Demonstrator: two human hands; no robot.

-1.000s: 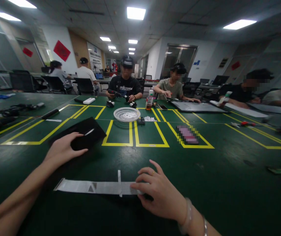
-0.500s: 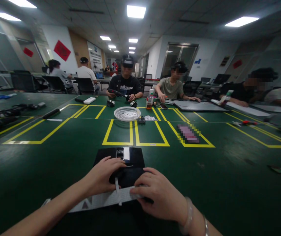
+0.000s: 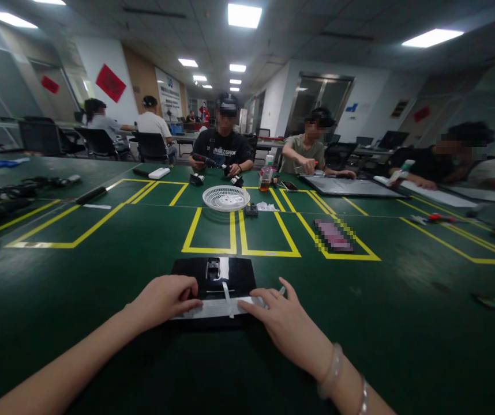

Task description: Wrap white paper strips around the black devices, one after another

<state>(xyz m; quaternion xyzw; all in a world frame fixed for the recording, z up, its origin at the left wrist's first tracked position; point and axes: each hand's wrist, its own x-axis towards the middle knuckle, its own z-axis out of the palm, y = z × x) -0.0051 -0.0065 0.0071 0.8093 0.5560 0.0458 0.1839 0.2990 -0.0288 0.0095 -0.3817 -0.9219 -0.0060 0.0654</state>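
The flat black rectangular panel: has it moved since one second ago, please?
Yes; the panel has moved rightward and closer to the camera, judged against the yellow table tape.

- Front and centre, the panel (image 3: 191,270) shows glossy black with a bright white patch!
- Lying over it, a whitish-grey flat strip (image 3: 213,308), crossed by a narrow white band (image 3: 227,295).
- What a backdrop: deep green tabletop (image 3: 381,334), ruled off in bright yellow tape outlines (image 3: 269,253).
- Beyond, a white basket (image 3: 227,189) in a radiating slatted pattern.
- Amber-brown in the bottle (image 3: 265,180); pixelated pink-purple on the oblong item (image 3: 334,236).
- At the wrist, one bracelet (image 3: 331,372) milky pale, another (image 3: 363,396) silvery.
- Across the way, a black shirt (image 3: 221,151) with white lettering, and a grey-green shirt (image 3: 306,153).
- Red, vivid red, on the wall hanging (image 3: 111,83)!
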